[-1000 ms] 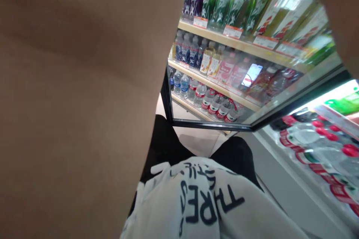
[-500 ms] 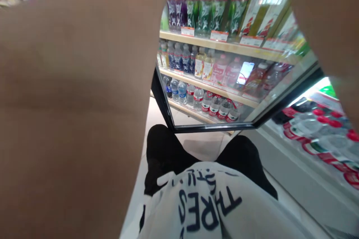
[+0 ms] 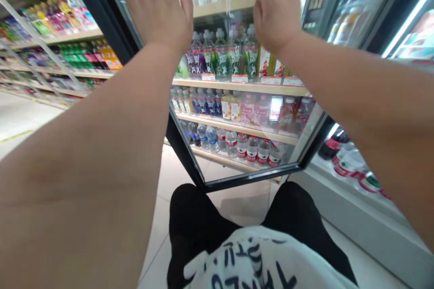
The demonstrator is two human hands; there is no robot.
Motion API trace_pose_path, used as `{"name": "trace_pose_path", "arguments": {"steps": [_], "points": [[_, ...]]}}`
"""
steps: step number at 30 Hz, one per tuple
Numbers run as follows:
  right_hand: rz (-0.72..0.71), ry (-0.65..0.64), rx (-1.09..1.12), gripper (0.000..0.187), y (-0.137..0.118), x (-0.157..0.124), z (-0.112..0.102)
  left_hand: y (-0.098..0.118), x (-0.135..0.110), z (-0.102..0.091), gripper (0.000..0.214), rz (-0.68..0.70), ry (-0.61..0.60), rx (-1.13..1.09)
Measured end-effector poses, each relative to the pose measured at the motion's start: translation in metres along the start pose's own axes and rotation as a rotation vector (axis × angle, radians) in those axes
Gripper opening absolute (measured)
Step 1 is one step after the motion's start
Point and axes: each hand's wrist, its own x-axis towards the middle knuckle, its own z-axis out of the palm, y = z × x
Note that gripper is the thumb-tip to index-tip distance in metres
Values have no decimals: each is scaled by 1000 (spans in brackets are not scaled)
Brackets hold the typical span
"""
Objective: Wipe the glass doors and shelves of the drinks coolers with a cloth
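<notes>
At the top of the view my left hand [image 3: 159,6] is raised with its fingers stretched out, in front of the glass door [image 3: 217,172] near its dark left frame. My right hand [image 3: 276,9] is up at about the same height, flat with its fingers stretched, farther right before the glass; its fingertips run out of view. Nothing shows in either hand. Both palms seem to lie on the glass, but the contact itself is hidden. The black-framed door stands swung open, its lower edge in front of my knees.
Through the glass, wooden shelves [image 3: 237,86] hold rows of drink bottles [image 3: 220,56]. Water bottles [image 3: 231,143] stand on the lowest. More bottles [image 3: 349,162] sit in the lit cooler at right. Store shelves [image 3: 57,36] line the left. A pale tiled floor [image 3: 159,216] lies below.
The view has tilted up, so both hands, out of view before, now show on the door. The arms cover less of the picture, and the left aisle shelves have appeared.
</notes>
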Motion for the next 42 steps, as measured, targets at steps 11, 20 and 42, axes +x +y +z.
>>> {"name": "trace_pose_path", "arguments": {"steps": [11,20,42], "points": [[-46,388,-216,56,76,-14,-9,12,1,-12,68,-81,25,-322],[106,409,-275,56,114,-14,-15,6,5,-2,69,-82,26,-413],[647,798,-141,69,190,70,-24,1,6,17,79,-60,206,-573]]}}
